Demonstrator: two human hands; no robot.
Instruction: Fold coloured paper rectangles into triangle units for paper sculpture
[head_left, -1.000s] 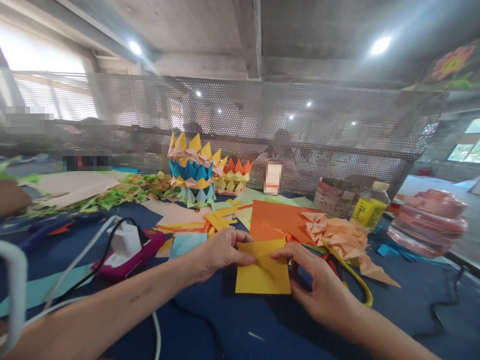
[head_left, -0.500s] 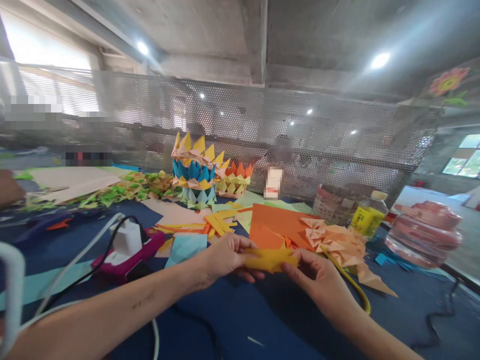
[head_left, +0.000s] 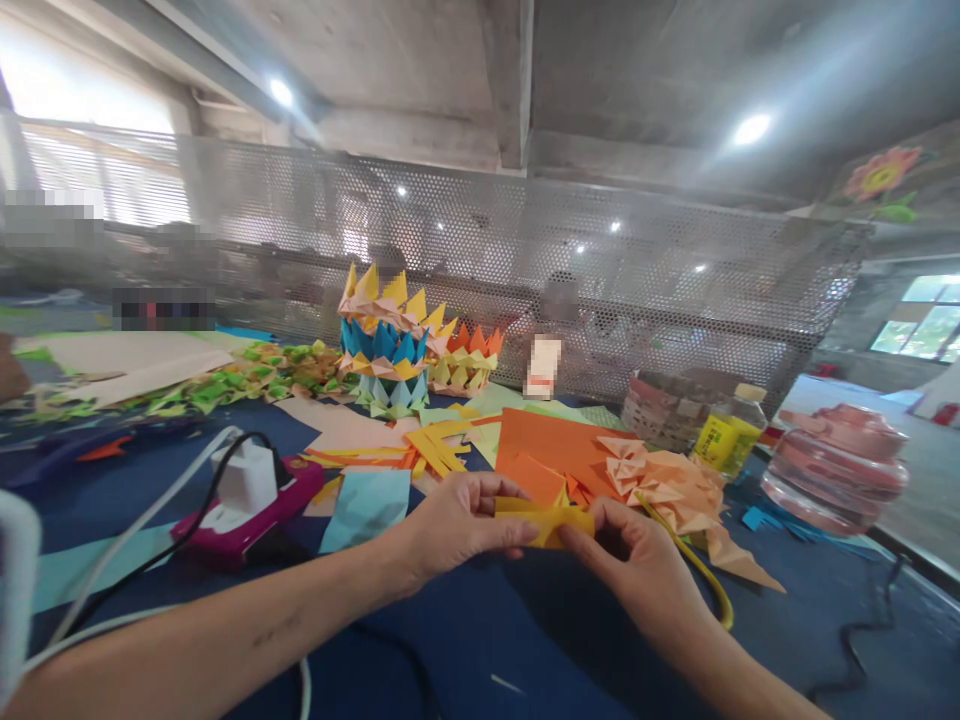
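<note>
Above the dark blue table, a strip of folded yellow paper (head_left: pixel 551 524) is stretched between my two hands. My left hand (head_left: pixel 480 515) pinches its left end, thumb along the near face. At the other end my right hand (head_left: pixel 626 545) grips it between thumb and fingers. The paper's underside and some fingertips are hidden. Just behind it lie an orange sheet (head_left: pixel 559 450) and small orange folded pieces. Peach folded pieces (head_left: pixel 664 480) are heaped beyond my right hand. Yellow paper strips (head_left: pixel 436 448) lie past my left hand.
Folded-paper crowns (head_left: pixel 386 350) stand at the back centre. A magenta power strip (head_left: pixel 247 520) with cables sits left of my forearm. A pink jug (head_left: pixel 836 470), a yellow-labelled bottle (head_left: pixel 731 435) and a round basket (head_left: pixel 667 410) stand at right. Green paper pieces (head_left: pixel 285 370) are piled at back left.
My left thumb has come forward onto the near face of the yellow paper, which now looks more creased along its length. The whole view has shifted slightly.
</note>
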